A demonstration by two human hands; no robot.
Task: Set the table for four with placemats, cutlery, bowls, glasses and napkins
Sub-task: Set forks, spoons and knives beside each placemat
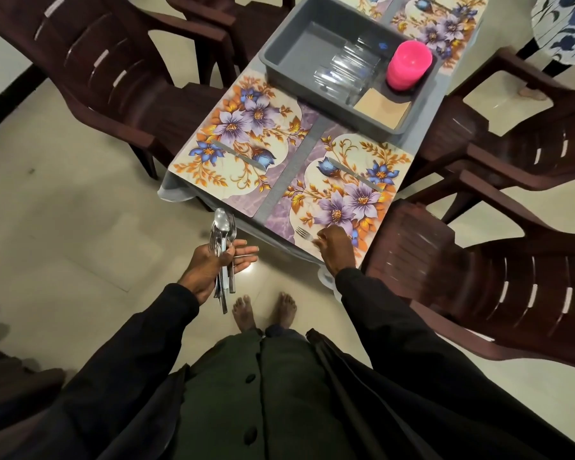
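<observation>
The mat [346,180] under my right hand [334,245] is cream with purple and blue flowers and orange leaves; the left mat [239,137] matches. Beyond my right hand, the tray [269,58] is grey, the bowls [409,64] pink, the napkins [382,106] tan. The fork [302,233] and my left hand's [210,265] cutlery [223,234] are silver.

Home dining area: table [425,141], plastic chairs [518,293], tiled floor [80,227].

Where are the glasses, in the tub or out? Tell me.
In. The glasses sit within the walls of the grey tub, next to the pink bowls; none shows on the placemats in view.
</observation>
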